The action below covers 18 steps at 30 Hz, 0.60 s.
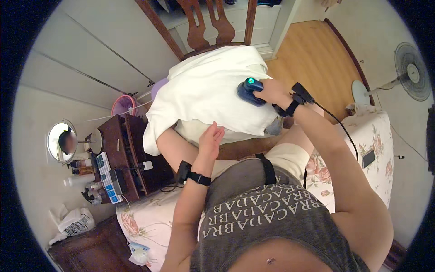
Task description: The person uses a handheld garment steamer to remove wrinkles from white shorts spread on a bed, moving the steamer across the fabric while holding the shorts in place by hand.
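White cloth [217,86], which looks like a garment, is spread over the seat of a wooden chair and hangs toward my knees. My right hand [273,92] is closed round a dark blue handheld device [250,94] with a lit green spot on top. The device rests on the right part of the cloth; its underside is hidden, so its exact kind does not show. Near the cloth's front edge, my left hand [212,139] is raised with its fingers stretched out and holds nothing. A small grey patch [273,127] shows at the cloth's right front corner.
The chair's wooden back [210,27] rises at the far side. On the left stands a dark wooden cabinet [131,154] with a round mirror [62,142], bottles and a pill organizer [108,177]. A fan [411,71] stands right, beside the flowered bed cover [331,172] holding a phone [368,158].
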{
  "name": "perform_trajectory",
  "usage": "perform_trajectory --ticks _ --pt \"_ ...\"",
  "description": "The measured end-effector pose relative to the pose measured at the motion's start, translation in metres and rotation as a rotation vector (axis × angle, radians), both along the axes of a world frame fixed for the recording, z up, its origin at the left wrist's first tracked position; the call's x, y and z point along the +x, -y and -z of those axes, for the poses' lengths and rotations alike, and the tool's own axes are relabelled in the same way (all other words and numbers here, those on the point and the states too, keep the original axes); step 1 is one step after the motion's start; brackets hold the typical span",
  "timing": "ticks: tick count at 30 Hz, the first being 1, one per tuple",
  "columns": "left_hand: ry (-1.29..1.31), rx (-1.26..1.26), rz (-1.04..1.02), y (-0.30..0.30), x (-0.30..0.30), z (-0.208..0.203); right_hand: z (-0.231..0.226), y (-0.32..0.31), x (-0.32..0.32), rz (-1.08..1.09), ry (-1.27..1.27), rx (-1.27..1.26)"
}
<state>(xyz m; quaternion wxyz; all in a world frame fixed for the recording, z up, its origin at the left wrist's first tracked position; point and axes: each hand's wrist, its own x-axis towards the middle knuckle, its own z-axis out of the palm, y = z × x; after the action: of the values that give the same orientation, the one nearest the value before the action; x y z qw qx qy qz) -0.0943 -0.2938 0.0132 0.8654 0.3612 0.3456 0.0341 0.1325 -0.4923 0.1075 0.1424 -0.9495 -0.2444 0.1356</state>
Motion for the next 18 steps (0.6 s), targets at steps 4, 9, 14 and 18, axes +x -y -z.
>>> perform_trajectory --ticks 4,9,14,18 --pt "-0.071 0.214 0.144 0.035 -0.002 -0.019 0.010 0.038 0.014 0.192 -0.147 0.236" --pt "0.348 2.159 0.880 0.053 0.026 -0.053 -0.006 0.065 0.026 0.423 -0.276 0.488" --pt "0.475 2.127 0.960 0.068 0.064 -0.021 -0.011 0.084 0.031 0.395 -0.280 0.676" --pt "0.420 1.786 0.869 0.065 0.082 0.000 -0.004 0.094 0.042 0.415 -0.314 0.648"
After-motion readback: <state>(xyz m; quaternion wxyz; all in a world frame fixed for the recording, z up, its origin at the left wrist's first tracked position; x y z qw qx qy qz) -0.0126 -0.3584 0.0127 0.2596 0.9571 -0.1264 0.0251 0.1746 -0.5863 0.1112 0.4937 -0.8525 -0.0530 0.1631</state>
